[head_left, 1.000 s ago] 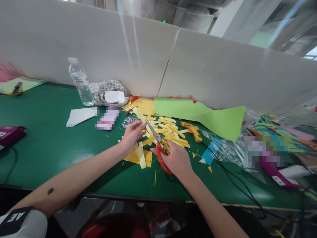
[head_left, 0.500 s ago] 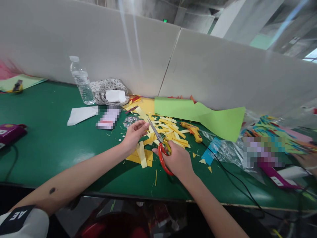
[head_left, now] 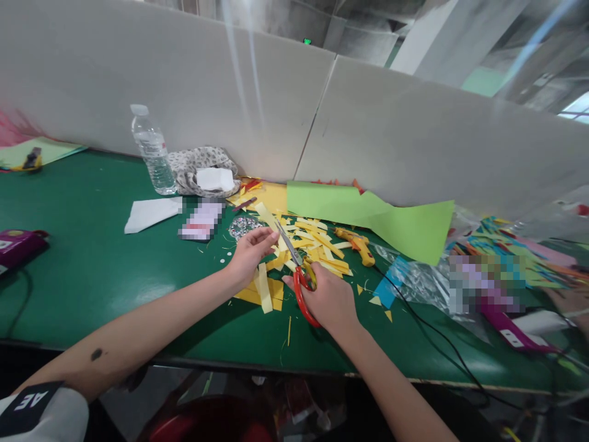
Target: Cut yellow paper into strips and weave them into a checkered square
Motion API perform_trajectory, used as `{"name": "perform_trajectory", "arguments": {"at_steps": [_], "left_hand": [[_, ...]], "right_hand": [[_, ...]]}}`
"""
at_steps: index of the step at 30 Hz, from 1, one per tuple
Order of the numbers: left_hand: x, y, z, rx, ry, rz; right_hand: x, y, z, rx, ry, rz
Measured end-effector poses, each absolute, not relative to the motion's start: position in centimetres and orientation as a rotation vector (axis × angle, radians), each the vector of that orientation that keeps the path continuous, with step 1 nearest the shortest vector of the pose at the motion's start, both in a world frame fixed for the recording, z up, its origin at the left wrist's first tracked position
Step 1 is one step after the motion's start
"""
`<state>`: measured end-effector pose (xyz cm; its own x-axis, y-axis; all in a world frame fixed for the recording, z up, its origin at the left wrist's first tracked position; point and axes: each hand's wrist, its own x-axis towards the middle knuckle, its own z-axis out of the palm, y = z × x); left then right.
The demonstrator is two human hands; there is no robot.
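Note:
My left hand (head_left: pixel 252 253) pinches a pale yellow paper strip (head_left: pixel 265 213), whose far end sticks up past the fingertips. In my right hand (head_left: pixel 332 293) is a pair of scissors (head_left: pixel 301 294) with red handles, fingers in the loops. The narrow blades point up and left, lying against the strip close to my left fingertips. Beneath both hands spreads a pile of cut yellow paper strips (head_left: pixel 329 245). Darker yellow paper pieces (head_left: pixel 253 293) lie below my left hand, with one pale strip (head_left: pixel 264 287) across them.
Right of the pile lie a yellow glue gun (head_left: pixel 359 244) with a black cord, green paper (head_left: pixel 368 209), blue paper (head_left: pixel 391 282) and clear plastic (head_left: pixel 427 279). At the left stand a water bottle (head_left: pixel 154 153) and a patterned cloth (head_left: pixel 184 169). Another person's hand (head_left: pixel 564 302) shows at the right edge.
The paper strip's upper end has shifted slightly. Both hands stay almost in place, still holding the strip and the scissors.

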<state>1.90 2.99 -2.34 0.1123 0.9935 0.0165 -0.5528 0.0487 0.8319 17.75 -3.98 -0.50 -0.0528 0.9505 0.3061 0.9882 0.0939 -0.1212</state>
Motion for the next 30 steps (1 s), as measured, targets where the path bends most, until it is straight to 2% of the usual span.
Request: {"name": "perform_trajectory", "arguments": {"at_steps": [30], "left_hand": [[2.25,2.01,-2.05,0.797,0.705,1.265]], "right_hand": [[17.60,-4.03,-0.27,-1.945,-2.025,-0.187]]}}
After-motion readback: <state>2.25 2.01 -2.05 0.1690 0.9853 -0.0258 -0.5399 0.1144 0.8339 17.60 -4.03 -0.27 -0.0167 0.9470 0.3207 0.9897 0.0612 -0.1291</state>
